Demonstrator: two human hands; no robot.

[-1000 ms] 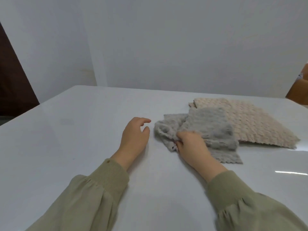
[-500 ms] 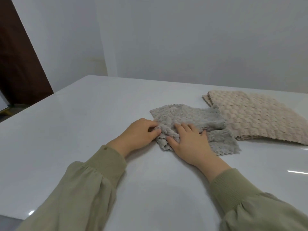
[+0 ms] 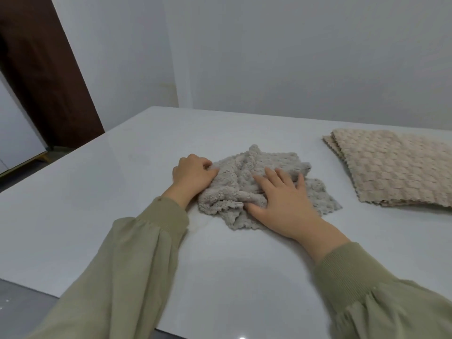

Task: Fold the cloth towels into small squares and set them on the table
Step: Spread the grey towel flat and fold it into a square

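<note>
A crumpled grey fluffy towel [image 3: 247,177] lies bunched on the white table [image 3: 122,192], a little beyond the middle. My left hand [image 3: 193,176] has its fingers curled into the towel's left edge and grips it. My right hand [image 3: 281,199] rests flat on the towel's right half with fingers spread, pressing it down; its thumb lies along the near folds. A beige waffle-textured towel [image 3: 391,167] lies folded flat at the right, apart from the grey one.
The table's left edge [image 3: 73,155] runs diagonally, with floor and a dark brown door [image 3: 41,69] beyond it. A plain grey wall [image 3: 293,57] stands behind the table's far edge. The near table edge is at the lower left.
The grey towel has been dragged left, away from the beige towel it overlapped. My left hand went from lying bare on the table to gripping the towel. My right hand has opened flat on it.
</note>
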